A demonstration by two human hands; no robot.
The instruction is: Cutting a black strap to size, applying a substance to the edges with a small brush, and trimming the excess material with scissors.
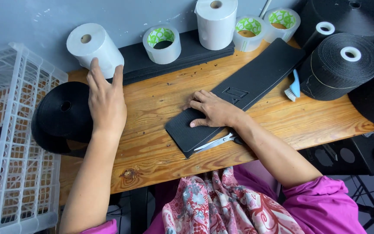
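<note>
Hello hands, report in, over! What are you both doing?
Left hand open, reaching to white roll. Right hand flat on black strap. Scissors lying beside wrist, nothing blocking.

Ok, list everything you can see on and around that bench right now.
wooden table: one, brown.
black strip: one, diagonal, centre.
scissors: one, beside strip's near end.
white rolls: two, back edge.
tape rolls: three, clear, back.
black foam pad: one, under rolls.
black rolls: several, left and right.
brush: one, blue, right.
white crate: one, far left.
left hand: open, reaching toward white roll.
right hand: flat on strip.
</note>
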